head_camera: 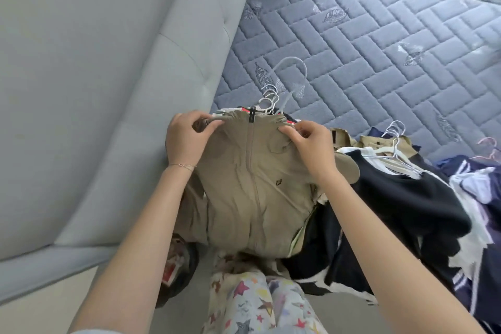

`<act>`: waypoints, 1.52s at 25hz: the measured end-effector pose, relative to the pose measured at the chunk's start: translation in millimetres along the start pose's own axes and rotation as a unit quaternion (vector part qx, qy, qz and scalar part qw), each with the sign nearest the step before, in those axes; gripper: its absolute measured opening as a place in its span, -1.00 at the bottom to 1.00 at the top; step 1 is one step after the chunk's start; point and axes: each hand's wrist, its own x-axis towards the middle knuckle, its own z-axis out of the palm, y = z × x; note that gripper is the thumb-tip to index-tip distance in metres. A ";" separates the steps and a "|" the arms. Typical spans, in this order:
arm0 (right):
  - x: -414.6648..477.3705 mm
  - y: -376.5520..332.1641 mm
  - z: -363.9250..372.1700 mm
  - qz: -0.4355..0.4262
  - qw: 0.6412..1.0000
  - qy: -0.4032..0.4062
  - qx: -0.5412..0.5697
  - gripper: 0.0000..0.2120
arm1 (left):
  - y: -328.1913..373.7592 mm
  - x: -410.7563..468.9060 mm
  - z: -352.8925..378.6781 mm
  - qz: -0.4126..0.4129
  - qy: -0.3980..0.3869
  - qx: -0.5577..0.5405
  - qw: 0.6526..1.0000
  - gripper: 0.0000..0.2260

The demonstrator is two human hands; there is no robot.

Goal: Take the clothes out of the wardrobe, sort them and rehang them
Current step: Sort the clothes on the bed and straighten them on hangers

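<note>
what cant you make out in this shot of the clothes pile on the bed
Head view only.
- Clothes under the khaki jacket: covered by it; only hanger hooks show.
- Jacket's hanger shoulders: hidden by fabric and the left hand and right hand pinching there.
- Navy and white clothes: cut off by the right edge.
- Jacket's chest logo: too small to read.

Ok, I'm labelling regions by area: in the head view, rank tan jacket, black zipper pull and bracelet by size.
1. tan jacket
2-3. bracelet and black zipper pull: both tiny, the bracelet longer but thinner, so I won't rank them.
</note>
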 end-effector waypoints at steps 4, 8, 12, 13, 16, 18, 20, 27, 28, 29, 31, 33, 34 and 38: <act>-53.5 -54.0 -27.0 -0.040 0.999 -0.027 0.015 -0.73 | 29.4 -33.4 -66.9 -0.017 0.002 -0.014 1.000 -0.82; -113.9 -89.9 -41.4 -0.070 0.997 -0.030 0.017 -0.80 | 46.3 -71.1 -121.4 -0.015 0.003 -0.029 0.999 -0.80; -174.1 -109.3 -43.2 -0.074 0.997 0.027 0.027 -0.89 | 56.5 -101.9 -164.2 0.007 -0.008 -0.037 0.999 -0.78; -188.2 -113.8 -42.1 -0.074 0.996 0.043 0.025 -0.88 | 56.9 -108.5 -173.0 0.012 -0.011 -0.037 0.999 -0.77; -231.8 -127.3 -34.6 -0.077 0.993 0.082 0.023 -0.78 | 53.1 -129.0 -199.3 0.029 -0.019 -0.042 0.999 -0.75; -258.3 -135.3 -29.9 -0.077 0.992 0.100 0.029 -0.76 | 51.3 -140.3 -215.0 0.034 -0.024 -0.048 0.998 -0.75; -284.8 -142.3 -28.1 -0.066 0.991 0.114 0.027 -0.75 | 52.2 -152.0 -227.6 0.035 -0.038 -0.047 0.998 -0.75; -358.5 -147.1 -36.0 -0.027 0.986 0.162 0.038 -0.74 | 64.8 -189.0 -247.1 0.075 -0.076 -0.066 0.992 -0.72; -365.7 -145.7 -38.7 -0.023 0.985 0.166 0.037 -0.74 | 67.7 -193.8 -245.4 0.079 -0.082 -0.069 0.991 -0.72; -373.2 -143.8 -42.5 -0.020 0.984 0.172 0.035 -0.75 | 71.1 -198.9 -242.8 0.081 -0.089 -0.073 0.990 -0.72; -385.0 -139.6 -51.7 -0.018 0.982 0.183 0.035 -0.79 | 78.6 -207.1 -236.4 0.083 -0.098 -0.077 0.989 -0.70; -394.3 -135.7 -62.1 -0.013 0.980 0.196 0.030 -0.79 | 88.3 -214.2 -229.2 0.091 -0.104 -0.070 0.988 -0.70; -398.5 -132.8 -68.5 -0.010 0.978 0.206 0.028 -0.78 | 95.1 -218.8 -225.6 0.095 -0.107 -0.066 0.988 -0.72; -411.7 -119.7 -96.2 -0.002 0.972 0.231 0.033 -0.77 | 125.0 -237.4 -209.4 0.113 -0.111 -0.059 0.986 -0.77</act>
